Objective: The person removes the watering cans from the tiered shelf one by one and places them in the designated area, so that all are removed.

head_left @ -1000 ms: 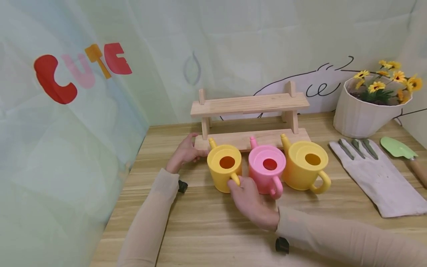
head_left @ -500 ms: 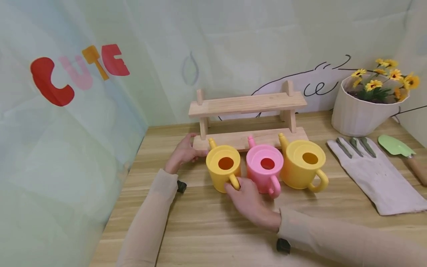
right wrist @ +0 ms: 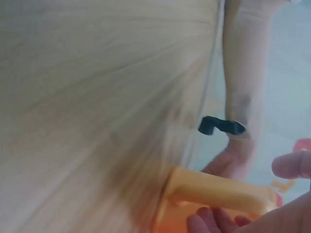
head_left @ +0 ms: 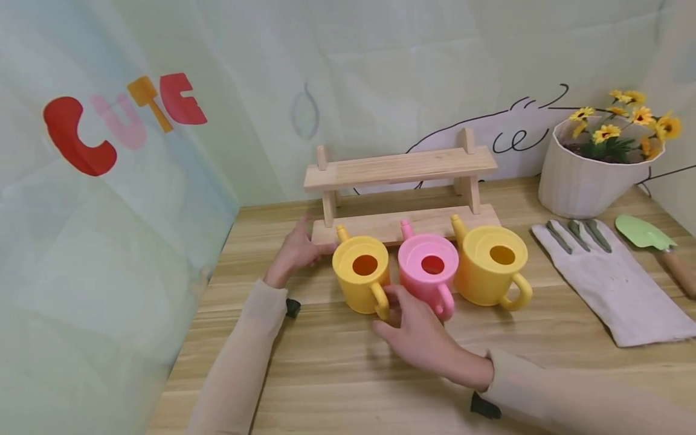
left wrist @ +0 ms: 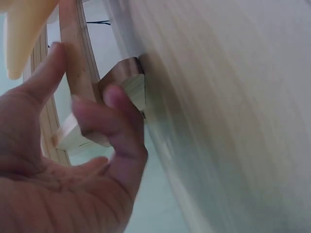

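Note:
On the table stand a yellow watering can [head_left: 360,266] at the left, a pink watering can [head_left: 428,263] in the middle and another yellow one at the right. My right hand [head_left: 421,332] is just by the left can's handle, thumb and fingers spread apart; in the right wrist view the fingers overlap the yellow can [right wrist: 214,194]. At the left end of the two-tier wooden shelf [head_left: 402,226] is my left hand [head_left: 296,251]. Its thumb lies at the shelf's front edge and its other fingers stand off the end, loosely bent in the left wrist view.
A white pot [head_left: 582,175] with yellow flowers stands at the back right. Before it lie a pale glove [head_left: 614,284] and a green trowel [head_left: 647,232] with a wooden handle. A printed cloth backdrop [head_left: 261,90] rises behind and to the left.
My right hand has let go of the left yellow can's handle and drawn back a little to the right. The left hand's fingers have loosened from the shelf end. The cans keep their places.

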The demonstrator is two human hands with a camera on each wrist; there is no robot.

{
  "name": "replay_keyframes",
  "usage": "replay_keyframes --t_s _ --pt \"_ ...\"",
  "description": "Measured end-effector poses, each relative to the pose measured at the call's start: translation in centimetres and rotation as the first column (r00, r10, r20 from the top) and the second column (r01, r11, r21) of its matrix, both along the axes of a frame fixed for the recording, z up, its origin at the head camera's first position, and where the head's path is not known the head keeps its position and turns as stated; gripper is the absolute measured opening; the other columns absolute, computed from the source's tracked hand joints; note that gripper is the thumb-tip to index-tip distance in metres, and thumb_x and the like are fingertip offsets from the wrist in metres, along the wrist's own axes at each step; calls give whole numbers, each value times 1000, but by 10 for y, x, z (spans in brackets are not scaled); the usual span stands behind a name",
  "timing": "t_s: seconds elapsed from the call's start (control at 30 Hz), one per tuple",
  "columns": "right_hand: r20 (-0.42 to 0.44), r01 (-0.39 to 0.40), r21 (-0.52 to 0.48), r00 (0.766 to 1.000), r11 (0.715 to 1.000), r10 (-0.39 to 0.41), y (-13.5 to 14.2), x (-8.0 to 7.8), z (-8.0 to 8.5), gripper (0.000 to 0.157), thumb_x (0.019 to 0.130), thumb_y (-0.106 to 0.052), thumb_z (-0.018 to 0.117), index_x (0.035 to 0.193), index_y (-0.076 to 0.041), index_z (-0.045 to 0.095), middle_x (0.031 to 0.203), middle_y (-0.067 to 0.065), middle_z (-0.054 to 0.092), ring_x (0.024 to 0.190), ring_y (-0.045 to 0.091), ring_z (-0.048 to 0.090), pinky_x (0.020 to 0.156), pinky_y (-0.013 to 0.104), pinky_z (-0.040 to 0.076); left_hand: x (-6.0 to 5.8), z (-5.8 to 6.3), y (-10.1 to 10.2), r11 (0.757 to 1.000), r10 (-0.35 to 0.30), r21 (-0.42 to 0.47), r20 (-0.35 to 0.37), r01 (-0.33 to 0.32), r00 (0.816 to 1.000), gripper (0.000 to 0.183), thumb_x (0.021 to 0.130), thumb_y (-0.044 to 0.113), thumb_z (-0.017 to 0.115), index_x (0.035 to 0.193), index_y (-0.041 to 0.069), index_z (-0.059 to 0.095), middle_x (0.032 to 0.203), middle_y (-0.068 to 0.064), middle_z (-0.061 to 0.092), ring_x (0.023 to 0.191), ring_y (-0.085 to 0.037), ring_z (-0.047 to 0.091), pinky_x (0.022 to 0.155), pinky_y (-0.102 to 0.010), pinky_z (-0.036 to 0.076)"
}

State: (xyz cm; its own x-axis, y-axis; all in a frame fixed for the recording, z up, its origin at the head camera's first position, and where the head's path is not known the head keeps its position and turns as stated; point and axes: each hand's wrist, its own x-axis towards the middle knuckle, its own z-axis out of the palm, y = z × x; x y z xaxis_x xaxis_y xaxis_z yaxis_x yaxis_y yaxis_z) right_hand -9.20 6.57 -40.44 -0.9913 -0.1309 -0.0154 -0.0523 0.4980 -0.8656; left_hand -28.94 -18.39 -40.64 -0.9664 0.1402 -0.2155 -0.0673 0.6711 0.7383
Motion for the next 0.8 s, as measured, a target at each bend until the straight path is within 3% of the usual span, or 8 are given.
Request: replay_keyframes --t_s 0.13,0.27,0.4,0.57,0.63,0.7,0.8 --pt "7 -21 -52 1000 998 22 10 6 8 52 95 -14 78 142 -6 59 132 7 70 121 20 69 112 47 57 5 4 -4 999 27 -46 -34 -28 999 121 91 44 90 176 15 9 141 -26 62 104 -33 69 93 -43 59" --pt "39 -59 -140 997 988 65 24 14 23 51 98 -16 78 142 -4 57 132 11 66 123 22 69 112 47 57 9 8 -9 997 35 -71 -89 -42 995 120 90 46 91 176 17 13 158 -28 52 130 -43 62 113 -56 53" --pt "-11 -85 -127 996 988 84 39 23 36 43 100 -22 78 138 -9 61 131 8 70 119 20 68 104 37 59 14 10 -18 999 5 -53 -179 -15 984 115 90 40 92 175 15 19 166 -29 44 137 -49 60 114 -61 53" --pt "-157 -46 -99 987 994 30 64 32 47 36 104 -18 75 138 -11 64 132 6 72 118 23 70 99 27 60 27 12 -30 997 -57 -60 -278 42 959 104 90 39 92 172 15 31 170 -27 39 144 -52 52 114 -66 51" --pt "-235 -26 -77 972 997 7 76 33 51 36 105 -14 74 139 -11 64 134 6 72 118 20 69 98 23 58 34 12 -34 995 -73 -93 -305 47 950 101 92 45 88 171 16 33 172 -25 38 147 -51 49 116 -67 49" --pt "-334 3 -40 942 999 -16 89 30 54 36 105 -11 73 139 -9 64 134 8 72 117 16 68 98 17 56 39 11 -38 991 -81 -124 -325 42 942 99 93 53 85 171 18 35 174 -23 35 153 -49 43 120 -70 44" --pt "-425 76 47 904 996 -48 113 23 58 37 105 -10 71 142 -7 63 136 13 71 119 22 66 97 9 47 44 9 -44 984 -92 -176 -344 32 934 95 96 63 76 171 22 34 177 -22 31 161 -47 34 125 -74 36"
